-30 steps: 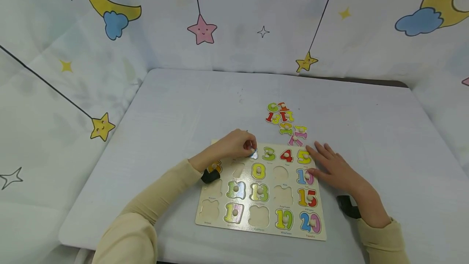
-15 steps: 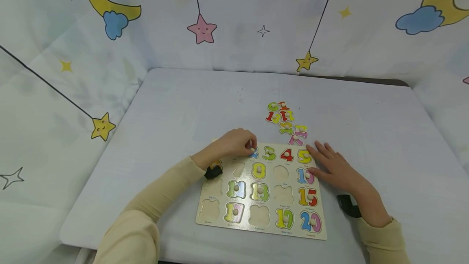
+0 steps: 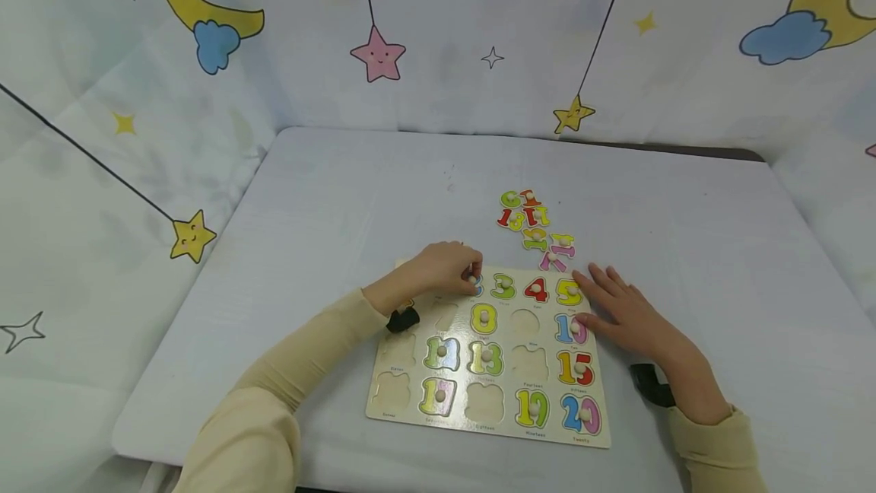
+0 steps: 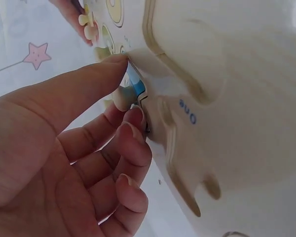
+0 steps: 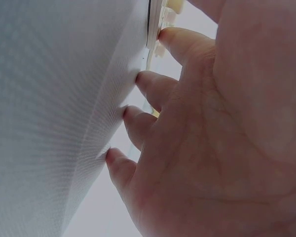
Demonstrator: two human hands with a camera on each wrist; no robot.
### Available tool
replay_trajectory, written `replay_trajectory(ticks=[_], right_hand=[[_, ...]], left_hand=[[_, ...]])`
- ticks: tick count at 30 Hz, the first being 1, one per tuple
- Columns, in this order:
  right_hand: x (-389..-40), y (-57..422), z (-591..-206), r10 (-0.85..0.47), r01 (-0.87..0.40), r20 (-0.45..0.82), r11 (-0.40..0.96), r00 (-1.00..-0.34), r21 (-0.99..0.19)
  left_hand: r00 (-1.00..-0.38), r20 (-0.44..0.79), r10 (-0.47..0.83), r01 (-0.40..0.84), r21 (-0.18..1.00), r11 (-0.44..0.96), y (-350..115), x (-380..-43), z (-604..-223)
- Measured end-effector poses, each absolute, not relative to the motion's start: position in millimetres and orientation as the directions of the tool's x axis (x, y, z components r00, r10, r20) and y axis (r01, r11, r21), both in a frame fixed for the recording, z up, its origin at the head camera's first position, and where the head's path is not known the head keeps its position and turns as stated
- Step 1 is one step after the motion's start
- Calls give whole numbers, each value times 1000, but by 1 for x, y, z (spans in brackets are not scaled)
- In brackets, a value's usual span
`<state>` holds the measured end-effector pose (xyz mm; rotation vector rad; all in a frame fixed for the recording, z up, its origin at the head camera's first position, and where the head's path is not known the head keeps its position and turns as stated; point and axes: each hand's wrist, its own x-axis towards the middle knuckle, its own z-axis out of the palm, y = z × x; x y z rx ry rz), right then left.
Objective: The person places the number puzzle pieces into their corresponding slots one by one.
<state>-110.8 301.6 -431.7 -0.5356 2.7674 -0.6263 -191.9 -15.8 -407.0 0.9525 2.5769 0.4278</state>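
A wooden number puzzle board [image 3: 509, 426] lies on the table. At its top row my left hand [image 3: 446, 268] has thumb and fingers around the knob of the blue number 2 puzzle piece [image 3: 479, 284]. In the left wrist view this piece [image 4: 137, 85] shows partly between thumb and fingertips, beside the recess marked One. My right hand [image 3: 626, 322] rests with spread fingers at the board's right edge, near the yellow 5 [image 3: 568, 293] and the 10 [image 3: 571, 329]. In the right wrist view, several fingertips [image 5: 147, 78] press on the tabletop beside the board's edge.
Several loose number pieces [image 3: 530, 219] lie in a cluster behind the board. Other pieces, such as the 20 [image 3: 580, 415] and the 13 [image 3: 485, 358], sit in their recesses. A white table [image 3: 356, 189] bears everything, with a printed cloth [image 3: 438, 90] behind it.
My left hand has shifted very slightly to the right, and the number 2 piece has turned a little at its recess. My right hand stays in place.
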Motion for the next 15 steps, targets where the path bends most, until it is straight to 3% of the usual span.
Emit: replay_trajectory(ticks=[8, 15], right_hand=[[-111, 301, -432, -403, -292, -173, 844, -898, -451], [-110, 302, -432, -403, -291, -168, 841, -900, -456]], left_hand=[[-676, -285, 679, 551, 415, 724, -19, -201, -399], [-725, -198, 660, 574, 355, 738, -17, -213, -377]])
